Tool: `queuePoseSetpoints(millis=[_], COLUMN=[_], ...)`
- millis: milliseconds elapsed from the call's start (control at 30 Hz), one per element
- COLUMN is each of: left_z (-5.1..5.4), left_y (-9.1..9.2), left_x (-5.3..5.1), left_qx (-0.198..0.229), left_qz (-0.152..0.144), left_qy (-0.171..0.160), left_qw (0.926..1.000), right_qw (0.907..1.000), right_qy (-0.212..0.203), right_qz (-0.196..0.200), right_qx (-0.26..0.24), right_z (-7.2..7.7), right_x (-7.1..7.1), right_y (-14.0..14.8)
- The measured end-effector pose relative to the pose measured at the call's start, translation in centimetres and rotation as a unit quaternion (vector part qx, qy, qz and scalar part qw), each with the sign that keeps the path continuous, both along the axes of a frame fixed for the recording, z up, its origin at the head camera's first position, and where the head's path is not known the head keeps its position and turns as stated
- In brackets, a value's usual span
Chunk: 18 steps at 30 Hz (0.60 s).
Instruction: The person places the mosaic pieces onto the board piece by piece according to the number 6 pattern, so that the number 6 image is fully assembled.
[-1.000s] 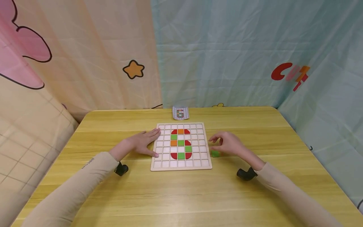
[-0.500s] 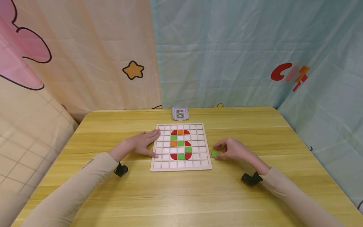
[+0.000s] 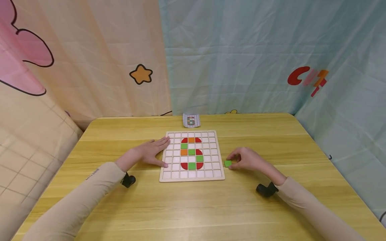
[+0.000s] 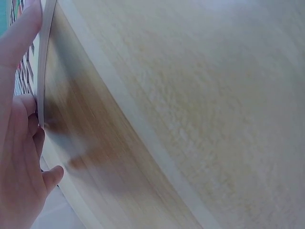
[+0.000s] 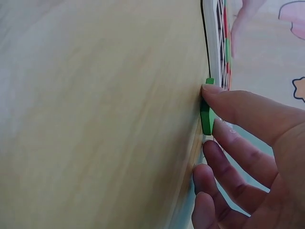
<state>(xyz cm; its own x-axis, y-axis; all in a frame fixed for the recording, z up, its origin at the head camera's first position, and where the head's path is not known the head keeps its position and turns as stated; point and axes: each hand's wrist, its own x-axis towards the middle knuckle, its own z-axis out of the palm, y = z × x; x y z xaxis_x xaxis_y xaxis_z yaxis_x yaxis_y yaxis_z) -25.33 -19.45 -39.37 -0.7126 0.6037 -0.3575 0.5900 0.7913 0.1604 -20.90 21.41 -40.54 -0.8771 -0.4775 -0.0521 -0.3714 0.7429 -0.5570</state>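
A square white grid board (image 3: 176,174) with a pale wooden rim lies flat on the table. Red, orange and green tiles in its middle cells form a shape like a 6 or an S. My left hand (image 3: 152,152) rests flat across the board's left edge, fingers and thumb spread. Just beyond the right rim, a loose square green tile (image 3: 227,163) lies on the table. My right hand (image 3: 248,158) pinches it between thumb and index finger; in the right wrist view the thumb presses the green tile (image 5: 207,117) and the other fingers curl loosely below.
A small card (image 3: 191,121) printed with a similar coloured grid pattern lies behind the board near the table's far edge. The wooden table (image 3: 193,207) backs onto printed curtains (image 3: 241,60). Black wrist cameras (image 3: 266,190) sit under both forearms.
My right hand has drawn slightly right and lowered, its thumb and index finger closing on the green tile, which has shifted a little. My left hand stays on the board.
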Motion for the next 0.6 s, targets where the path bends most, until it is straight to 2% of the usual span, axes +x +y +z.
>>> queuePoseSetpoints(millis=[233,600], left_z=[0.24,0.29], left_y=[0.11,0.09], left_x=[0.11,0.15], left_qx=[-0.008,-0.007], left_qz=[0.008,0.008], left_qy=[-0.01,-0.008], left_qw=[0.9999,0.9999], right_qw=[0.9999,0.9997], right_qy=[0.015,0.025], right_qz=[0.004,-0.001], right_qx=[0.002,-0.002], right_z=[0.01,0.08], right_x=[0.03,-0.07], right_y=[-0.19,-0.25])
